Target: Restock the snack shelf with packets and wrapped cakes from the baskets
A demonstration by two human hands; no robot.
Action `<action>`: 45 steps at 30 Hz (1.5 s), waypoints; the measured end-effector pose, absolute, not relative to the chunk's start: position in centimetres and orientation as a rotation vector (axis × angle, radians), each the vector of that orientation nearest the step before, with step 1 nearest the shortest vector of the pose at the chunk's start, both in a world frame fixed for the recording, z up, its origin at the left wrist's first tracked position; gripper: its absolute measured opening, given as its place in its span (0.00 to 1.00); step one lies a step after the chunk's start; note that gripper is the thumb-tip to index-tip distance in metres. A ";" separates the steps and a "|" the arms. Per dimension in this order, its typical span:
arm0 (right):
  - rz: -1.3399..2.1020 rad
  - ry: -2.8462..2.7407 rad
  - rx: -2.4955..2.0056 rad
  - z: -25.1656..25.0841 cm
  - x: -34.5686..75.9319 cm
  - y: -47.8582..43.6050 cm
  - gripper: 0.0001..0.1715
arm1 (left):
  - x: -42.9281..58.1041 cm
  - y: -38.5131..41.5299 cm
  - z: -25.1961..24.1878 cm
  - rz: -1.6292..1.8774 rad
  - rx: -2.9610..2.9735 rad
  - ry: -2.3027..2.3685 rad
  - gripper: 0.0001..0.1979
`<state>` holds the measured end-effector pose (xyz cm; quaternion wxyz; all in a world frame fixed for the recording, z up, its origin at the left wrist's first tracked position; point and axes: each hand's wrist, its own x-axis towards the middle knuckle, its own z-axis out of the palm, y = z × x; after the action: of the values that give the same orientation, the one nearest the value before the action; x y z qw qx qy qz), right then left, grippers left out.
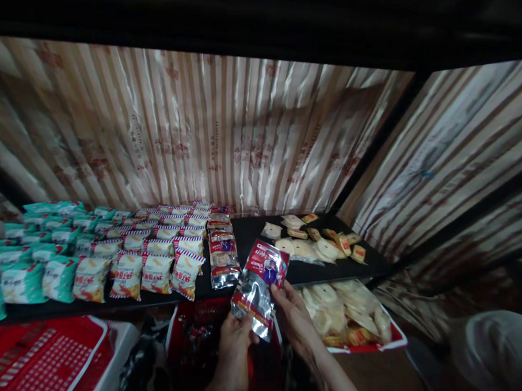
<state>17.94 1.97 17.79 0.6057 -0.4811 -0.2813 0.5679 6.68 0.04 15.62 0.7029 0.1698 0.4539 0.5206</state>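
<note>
Silver-and-red foil packet (259, 287) sat pinched between our left hand (234, 342) and right hand (296, 314), fingers curled round its edges, steadying it; just beyond our fingertips, matching packets (222, 254) lined the shelf (254, 235).

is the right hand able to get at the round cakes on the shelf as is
Probably yes: the round cakes lie just past the right hand, nothing between, though it grips the red packet with the left hand.

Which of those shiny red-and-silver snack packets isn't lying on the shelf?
The packet gripped between the left hand and right hand, in front of the shelf; the others lie in a row on it.
</note>
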 end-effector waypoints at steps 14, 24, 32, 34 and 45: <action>1.176 -0.882 -1.235 17.1 17.0 18.9 0.26 | 5.2 7.7 16.1 1.300 0.831 1.294 0.08; 0.953 -1.311 -1.531 14.9 14.0 27.7 0.20 | 5.0 13.9 15.0 1.141 1.747 1.729 0.19; 0.807 -1.500 -1.692 15.2 13.3 28.3 0.29 | 4.1 16.4 12.6 0.974 1.849 1.838 0.23; 0.728 -1.524 -1.772 15.3 13.2 28.0 0.33 | 4.0 16.6 12.2 0.957 1.856 1.840 0.23; 0.318 -1.797 -2.008 14.7 12.0 26.9 0.27 | 4.0 16.8 10.7 1.029 1.839 1.846 0.25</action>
<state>12.01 26.93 14.71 0.2125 -0.7230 -0.6473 0.1147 3.97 16.77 10.66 0.1691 0.6471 0.6494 0.3619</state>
